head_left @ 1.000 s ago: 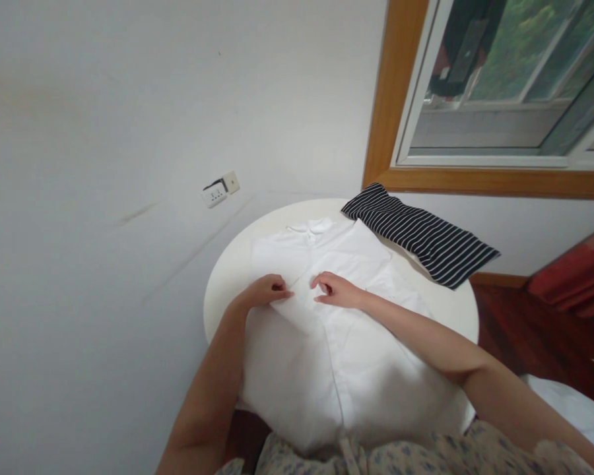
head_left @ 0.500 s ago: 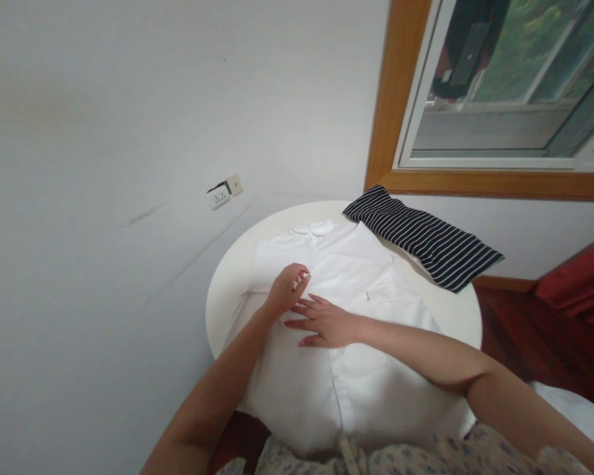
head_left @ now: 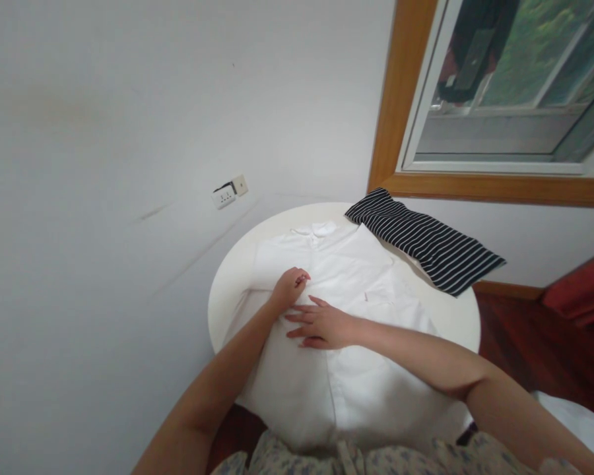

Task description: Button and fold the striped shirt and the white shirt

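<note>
Since a second ago my left hand (head_left: 292, 286) has moved inward over the shirt (head_left: 346, 260) and my right hand (head_left: 325, 326) has lowered. My left is curled, forearm slanting up; whether it pinches fabric I cannot tell. My right reaches leftward, palm down, fingers spread, gripping nothing. Thin, white and creased, the shirt covers the smooth round table (head_left: 224, 290); rightward lies striped cloth (head_left: 426, 244).

The shirt (head_left: 346, 260) is white, and so is the table (head_left: 228, 284). The cloth (head_left: 426, 243) is black with thin white stripes — lots of them. The wall (head_left: 129, 145) is grey with brown smudges. The window frame (head_left: 389, 99) is orange-brown, the leaves (head_left: 557, 33) green, the curtain (head_left: 584, 290) red. The floor (head_left: 512, 336) is dark reddish brown. The person's clothes (head_left: 284, 456) are cream — with little bluish spots.
</note>
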Tool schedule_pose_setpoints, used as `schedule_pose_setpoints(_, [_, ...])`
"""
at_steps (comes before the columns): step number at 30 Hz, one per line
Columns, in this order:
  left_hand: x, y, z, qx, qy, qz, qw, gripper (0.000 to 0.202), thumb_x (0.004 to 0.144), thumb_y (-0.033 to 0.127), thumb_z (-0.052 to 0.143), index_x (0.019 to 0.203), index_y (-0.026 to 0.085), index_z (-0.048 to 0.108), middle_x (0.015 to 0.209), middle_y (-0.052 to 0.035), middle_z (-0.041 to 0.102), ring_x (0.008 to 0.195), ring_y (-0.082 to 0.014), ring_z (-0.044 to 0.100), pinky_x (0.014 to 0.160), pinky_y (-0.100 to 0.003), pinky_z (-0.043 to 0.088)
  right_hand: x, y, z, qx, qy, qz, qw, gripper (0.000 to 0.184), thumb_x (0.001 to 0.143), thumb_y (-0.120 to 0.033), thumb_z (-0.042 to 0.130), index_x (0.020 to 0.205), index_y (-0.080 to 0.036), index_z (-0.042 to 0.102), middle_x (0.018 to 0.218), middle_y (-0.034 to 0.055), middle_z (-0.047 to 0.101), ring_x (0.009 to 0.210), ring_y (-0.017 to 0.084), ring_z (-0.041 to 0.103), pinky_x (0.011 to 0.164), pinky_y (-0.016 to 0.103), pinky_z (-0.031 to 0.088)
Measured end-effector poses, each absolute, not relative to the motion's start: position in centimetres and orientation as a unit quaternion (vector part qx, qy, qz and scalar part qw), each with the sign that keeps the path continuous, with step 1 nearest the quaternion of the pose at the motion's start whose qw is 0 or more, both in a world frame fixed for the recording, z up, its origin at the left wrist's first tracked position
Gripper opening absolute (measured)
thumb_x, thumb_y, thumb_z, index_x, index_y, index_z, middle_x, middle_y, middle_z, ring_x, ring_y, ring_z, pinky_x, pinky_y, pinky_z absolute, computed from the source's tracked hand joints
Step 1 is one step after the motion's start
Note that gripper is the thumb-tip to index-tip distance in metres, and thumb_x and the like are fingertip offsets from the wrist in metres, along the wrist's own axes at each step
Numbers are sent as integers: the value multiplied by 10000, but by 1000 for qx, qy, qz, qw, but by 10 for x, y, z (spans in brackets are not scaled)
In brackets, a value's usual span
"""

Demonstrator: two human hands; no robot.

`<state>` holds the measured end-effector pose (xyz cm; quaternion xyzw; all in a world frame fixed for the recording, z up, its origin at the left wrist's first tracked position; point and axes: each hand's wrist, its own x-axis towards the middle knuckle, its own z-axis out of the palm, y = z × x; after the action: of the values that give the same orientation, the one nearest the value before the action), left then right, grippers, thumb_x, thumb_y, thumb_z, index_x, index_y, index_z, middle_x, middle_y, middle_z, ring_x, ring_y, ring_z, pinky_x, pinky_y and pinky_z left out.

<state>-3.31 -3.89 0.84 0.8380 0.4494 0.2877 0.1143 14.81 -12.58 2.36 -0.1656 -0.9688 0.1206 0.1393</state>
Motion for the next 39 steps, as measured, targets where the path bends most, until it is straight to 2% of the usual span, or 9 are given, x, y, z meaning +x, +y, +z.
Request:
schedule_pose_setpoints(5, [-34,-38,6,841,450,281,109,185,828,158,458,875,188,634,813,-44,592,788,-190,544,801,-353,467,157,-123,28,-105,-955,211,178,297,950,-296,467,1179,-259,653,1214,24,674,1229,146,542,1142,373,214])
schedule_pose_setpoints(8, [-33,-41,7,845,450,280,71,223,854,177,455,976,179,643,909,-76,626,886,-215,563,867,-393,462,158,-124,29,-107,-952,218,189,367,929,-333,508,1270,-236,601,1348,64,579,1315,168,460,1133,375,237])
schedule_pose_setpoints(11, [-31,-45,9,871,419,256,23,340,899,263,475,1213,198,588,1229,-112,604,1187,-257,503,1033,-452,379,157,-127,28,-95,-959,214,158,483,881,-386,595,1338,-236,546,1470,84,441,1408,210,319,1169,436,125])
schedule_pose_setpoints(13, [-29,-47,10,900,384,204,22,394,933,323,450,1307,236,540,1392,-81,524,1326,-253,411,1106,-455,311,158,-127,26,-85,-953,242,160,433,890,-371,589,1303,-239,576,1426,71,499,1383,196,367,1177,432,102])
schedule_pose_setpoints(19, [-29,-46,5,915,371,155,15,443,971,374,380,1383,247,480,1476,-71,444,1386,-234,364,1138,-458,282,167,-107,22,-140,-897,336,250,329,974,-376,440,1094,-216,702,1108,61,717,1095,158,633,1041,336,393])
schedule_pose_setpoints(23, [-31,-45,2,918,368,146,12,449,973,369,379,1399,254,459,1490,-72,424,1394,-238,350,1138,-463,277,188,-78,23,-315,-878,168,318,313,969,-365,436,1021,-247,721,1064,54,728,1162,199,591,1147,476,212])
schedule_pose_setpoints(26, [-30,-46,2,916,373,146,10,455,983,400,346,1404,266,454,1495,-57,419,1393,-241,349,1143,-464,262,212,-55,22,-487,-832,41,263,377,967,-411,415,1227,-255,639,1316,84,602,1372,258,373,1155,565,33])
schedule_pose_setpoints(30, [-29,-46,3,914,378,149,17,456,982,411,350,1402,271,458,1493,-54,422,1389,-240,354,1142,-458,261,238,-38,17,-611,-784,54,94,648,942,-612,315,1478,-250,357,1573,95,232,1455,314,154,1123,627,91])
schedule_pose_setpoints(39, [-29,-47,2,912,382,151,8,451,979,413,352,1388,264,473,1488,-58,428,1379,-245,367,1134,-461,266,243,-34,8,-608,-789,54,65,689,940,-659,200,1503,-274,293,1591,77,182,1462,298,126,1130,602,109])
